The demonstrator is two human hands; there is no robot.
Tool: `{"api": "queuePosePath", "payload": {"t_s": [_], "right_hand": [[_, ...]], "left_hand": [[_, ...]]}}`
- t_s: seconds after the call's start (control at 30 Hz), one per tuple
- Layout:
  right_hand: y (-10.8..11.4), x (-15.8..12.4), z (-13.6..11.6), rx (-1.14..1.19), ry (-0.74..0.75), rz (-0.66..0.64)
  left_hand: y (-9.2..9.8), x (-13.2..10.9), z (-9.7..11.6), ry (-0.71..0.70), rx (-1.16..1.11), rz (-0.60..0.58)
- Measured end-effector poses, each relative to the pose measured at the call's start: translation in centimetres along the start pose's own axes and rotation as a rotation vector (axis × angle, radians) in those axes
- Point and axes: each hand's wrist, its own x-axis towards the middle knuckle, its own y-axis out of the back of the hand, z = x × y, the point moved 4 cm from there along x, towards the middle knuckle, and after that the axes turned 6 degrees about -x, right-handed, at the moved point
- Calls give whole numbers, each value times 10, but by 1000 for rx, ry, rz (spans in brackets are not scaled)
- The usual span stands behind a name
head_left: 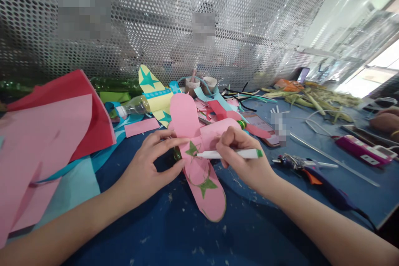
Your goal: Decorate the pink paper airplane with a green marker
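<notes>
A pink paper airplane (199, 199) with long rounded wings lies before me, with green stars and curved green lines drawn on it. Dark green plastic shows at its left end, so a bottle seems to sit inside. My left hand (158, 156) grips that end between thumb and fingers. Pinched in my right hand (241, 151) is a white marker (249, 153) with a green end. Its tip touches the paper beside the upper star, which is coloured in green. Behind stands a similar yellow paper airplane (157, 102) with teal stars, built round a clear bottle.
Pink and red paper sheets (62, 129) cover the left side. Paper scraps (218, 108) and a phone (260, 126) lie behind. To the right are a glue gun (327, 189), a purple power strip (363, 149) and cables. A perforated metal panel (156, 20) closes the back.
</notes>
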Motion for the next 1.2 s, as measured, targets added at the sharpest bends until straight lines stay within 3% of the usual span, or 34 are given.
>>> {"api": "queuePosePath", "payload": {"t_s": [0.43,1.2], "right_hand": [[3,0,0,-3,-2,52],[1,-2,1,1,0,-4]], "left_hand": [[0,0,1,-4,14,6],[0,2,4,22,7,8]]}}
